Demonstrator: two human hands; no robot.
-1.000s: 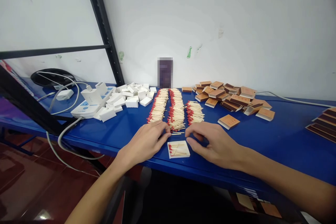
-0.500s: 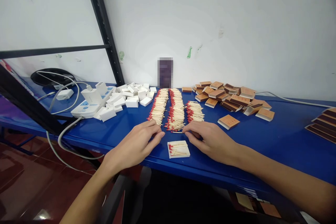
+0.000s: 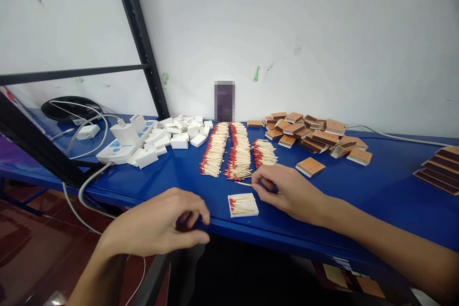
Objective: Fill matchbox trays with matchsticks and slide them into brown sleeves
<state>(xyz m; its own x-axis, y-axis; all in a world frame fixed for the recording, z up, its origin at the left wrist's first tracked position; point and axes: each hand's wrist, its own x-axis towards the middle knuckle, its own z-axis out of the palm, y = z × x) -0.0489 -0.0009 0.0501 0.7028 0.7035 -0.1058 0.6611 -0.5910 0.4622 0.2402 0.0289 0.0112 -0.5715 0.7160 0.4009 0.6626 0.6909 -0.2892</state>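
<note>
Head view: blue tabletop [image 3: 358, 191] against scuffed white wall [image 3: 322, 33], black rack [image 3: 138, 24] left, red tiled floor [image 3: 32, 248] below. My right hand [image 3: 290, 195] pinches a match [image 3: 244, 183] just beyond the white tray [image 3: 244, 215]; my left hand [image 3: 154, 224] by the edge, fingers parted.

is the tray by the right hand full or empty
Partly filled: the tray holds a few matches, with its white bottom showing between.
</note>
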